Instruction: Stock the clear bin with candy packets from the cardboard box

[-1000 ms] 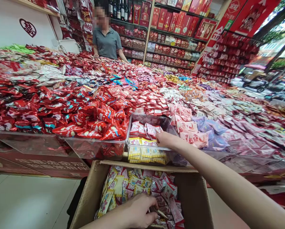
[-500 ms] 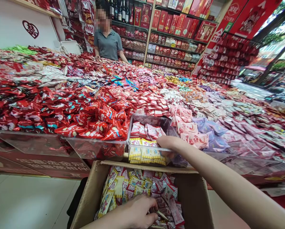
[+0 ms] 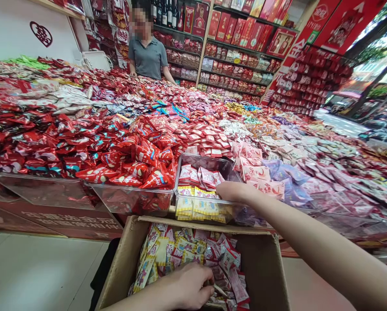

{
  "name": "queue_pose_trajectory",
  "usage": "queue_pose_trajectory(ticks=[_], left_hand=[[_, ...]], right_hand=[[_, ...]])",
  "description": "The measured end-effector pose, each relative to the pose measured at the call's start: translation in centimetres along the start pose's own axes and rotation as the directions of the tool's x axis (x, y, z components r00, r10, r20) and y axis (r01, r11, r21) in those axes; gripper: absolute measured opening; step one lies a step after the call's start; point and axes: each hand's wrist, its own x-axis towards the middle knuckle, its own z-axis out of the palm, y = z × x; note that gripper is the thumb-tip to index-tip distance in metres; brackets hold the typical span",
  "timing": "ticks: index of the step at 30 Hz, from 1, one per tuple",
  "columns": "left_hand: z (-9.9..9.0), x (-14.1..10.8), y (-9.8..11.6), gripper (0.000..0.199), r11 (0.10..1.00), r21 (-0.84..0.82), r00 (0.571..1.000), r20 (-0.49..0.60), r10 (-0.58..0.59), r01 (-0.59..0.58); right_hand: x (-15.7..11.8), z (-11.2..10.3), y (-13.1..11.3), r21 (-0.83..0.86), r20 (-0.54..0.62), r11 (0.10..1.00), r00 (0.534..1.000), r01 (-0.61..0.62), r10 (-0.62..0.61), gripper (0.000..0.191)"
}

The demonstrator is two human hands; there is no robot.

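My left hand [image 3: 193, 283] is down in an open cardboard box [image 3: 267, 259] of small wrapped candy packets. Its fingers are curled, and the pale edge of a candy packet [image 3: 219, 290] shows at the fingertips. Yellow-and-white packets [image 3: 162, 250] lie on the left of the box, pink-and-red ones [image 3: 237, 285] on the right. Reaching into a clear plastic bin [image 3: 203, 161] behind the box is my right hand [image 3: 234, 191], its fingers hidden below the wrist. In that bin, red-and-white packets [image 3: 208, 177] form a row behind a row of yellow ones [image 3: 201, 198].
Red candy packets [image 3: 149, 153] heap up in the neighbouring bin on the left. Pink packets [image 3: 256, 172] and purple packets [image 3: 285, 177] lie to the right. Across the wide candy display stands a person in a grey shirt [image 3: 148, 56], before stocked shelves [image 3: 235, 65].
Both hands stay almost where they were, the left in the box and the right in the bin. The whole view shifts very slightly.
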Motion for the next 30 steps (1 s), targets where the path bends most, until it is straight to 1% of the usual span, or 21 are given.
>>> queue_pose_trajectory(ticks=[2,4,7,9,14,18,23,24,25,26,27,28,29,30], left_hand=[[0.1,0.0,-0.1,0.030,1.000,-0.013,1.000,-0.007,0.000,0.000],[0.2,0.0,-0.1,0.030,1.000,-0.024,1.000,-0.014,0.004,-0.005],[0.2,0.0,-0.1,0.030,1.000,-0.018,1.000,-0.005,0.010,-0.010],[0.2,0.0,-0.1,0.031,1.000,0.004,1.000,0.004,0.009,-0.009],[0.0,-0.1,0.1,0.029,1.000,0.007,1.000,-0.014,0.028,-0.028],[-0.1,-0.2,0.2,0.028,0.999,0.009,0.999,-0.031,0.041,-0.041],[0.2,-0.1,-0.1,0.030,0.999,0.016,0.999,-0.027,0.028,-0.028],[0.2,-0.1,-0.1,0.029,1.000,0.003,0.999,-0.023,0.027,-0.027],[0.2,-0.1,0.0,0.028,0.999,-0.020,0.999,-0.027,0.027,-0.027],[0.0,-0.1,0.1,0.026,0.998,-0.061,0.999,-0.035,0.027,-0.029],[-0.2,-0.1,0.3,0.025,0.991,-0.132,0.999,-0.040,0.026,-0.032],[-0.5,-0.1,0.6,0.025,0.970,-0.241,0.999,-0.043,0.027,-0.036],[-1.0,-0.1,0.9,0.027,0.922,-0.385,0.999,-0.041,0.033,-0.047],[-1.5,-0.1,1.3,0.032,0.831,-0.552,0.998,-0.031,0.054,-0.062]], right_hand=[[-0.6,-0.4,0.1,-0.044,-0.039,0.999,0.999,-0.002,0.000,0.033],[-1.1,-0.7,0.5,-0.053,-0.079,0.998,0.997,-0.021,0.016,0.035],[-1.8,-1.1,1.4,-0.055,-0.193,0.995,0.979,-0.081,0.069,0.039],[-2.0,-1.3,2.0,-0.036,-0.253,0.994,0.964,-0.100,0.088,0.041],[-2.1,-1.2,2.7,0.036,-0.298,0.998,0.952,-0.060,0.068,0.037],[-1.9,-0.5,3.2,0.116,-0.386,0.993,0.920,-0.026,0.069,0.035],[-2.1,-0.2,3.9,0.159,-0.476,0.987,0.876,0.006,0.072,0.030],[-2.5,-0.2,3.9,0.171,-0.515,0.985,0.854,0.023,0.070,0.029],[-3.0,-0.2,3.8,0.182,-0.575,0.982,0.816,0.051,0.064,0.029],[-3.7,0.0,3.5,0.188,-0.650,0.978,0.758,0.089,0.056,0.029],[-4.5,0.3,3.1,0.183,-0.736,0.974,0.675,0.131,0.047,0.028],[-5.4,0.8,2.6,0.165,-0.821,0.970,0.570,0.177,0.036,0.028],[-6.3,1.6,2.0,0.131,-0.891,0.966,0.453,0.224,0.016,0.027],[-7.2,2.6,1.3,0.085,-0.942,0.960,0.336,0.268,-0.010,0.026]])
